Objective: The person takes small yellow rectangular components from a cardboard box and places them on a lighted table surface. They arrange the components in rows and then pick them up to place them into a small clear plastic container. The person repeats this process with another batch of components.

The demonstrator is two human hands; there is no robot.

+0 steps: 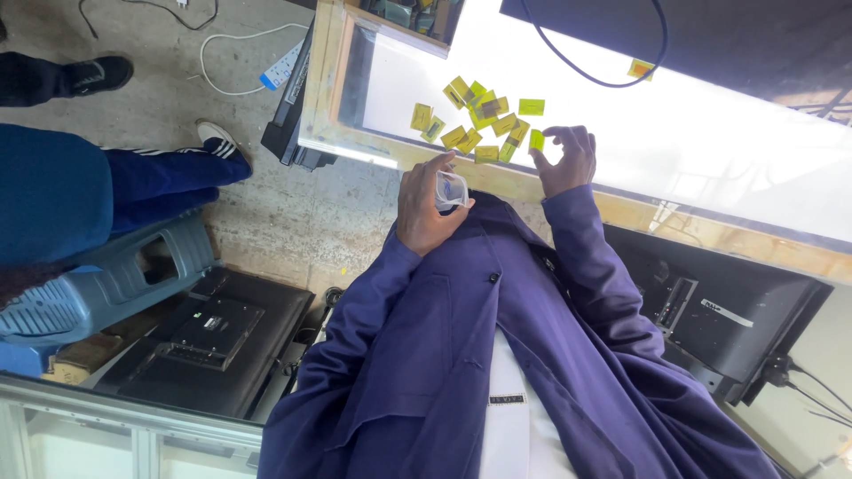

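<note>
Head view: my left hand [426,206] grips a clear cup [450,190] at the table [621,208] edge; my right hand [565,158] pinches one yellow chip [536,140], the chip pile [479,120] lying just beyond, nearer the right.

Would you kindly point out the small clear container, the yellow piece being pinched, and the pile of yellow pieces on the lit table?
small clear container [450,190]: head view, on its transparent side wall.
pinched yellow piece [536,140]: head view, on its flat face.
pile of yellow pieces [484,120]: head view, on a middle piece.
</note>
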